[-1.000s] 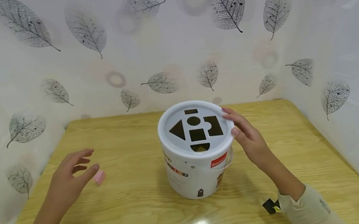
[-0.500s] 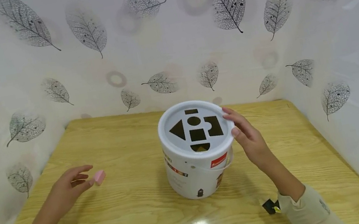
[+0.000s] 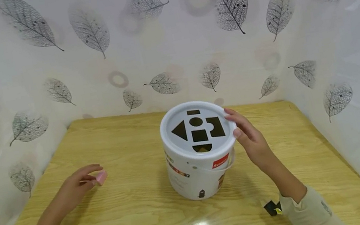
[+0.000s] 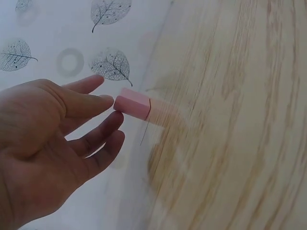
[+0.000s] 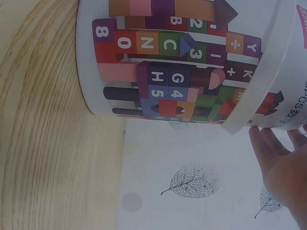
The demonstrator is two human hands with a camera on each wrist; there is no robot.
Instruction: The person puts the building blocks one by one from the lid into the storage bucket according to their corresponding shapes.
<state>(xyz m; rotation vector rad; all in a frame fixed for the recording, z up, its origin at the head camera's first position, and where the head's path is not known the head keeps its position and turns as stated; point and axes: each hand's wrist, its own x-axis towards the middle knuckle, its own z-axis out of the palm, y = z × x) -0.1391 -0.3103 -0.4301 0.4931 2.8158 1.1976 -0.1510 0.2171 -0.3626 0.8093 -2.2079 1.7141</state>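
Note:
My left hand (image 3: 76,189) is low over the table's left side, right at a small pink block (image 3: 102,177). In the left wrist view, the thumb tip is at the near end of the pink block (image 4: 133,103), and the other fingers are spread loosely around that end. The right hand (image 3: 251,140) rests against the right rim of a white bucket (image 3: 187,185), its fingertips and thumb touching the edge. The bucket's lid (image 3: 184,148) is on and has cut-outs: a triangle, circle, square, rectangle and other shapes. Through the front cut-out, a yellowish piece shows inside.
The wooden table (image 3: 140,216) meets a pale curtain (image 3: 169,50) with leaf prints at the back and both sides. A white carrying handle (image 3: 229,164) hangs at the bucket's right. Printed pictures of coloured blocks (image 5: 168,57) cover the bucket's side.
My left hand has come down and then right to the pink block, its fingers drawing closer together. The right hand and the bucket have stayed in place.

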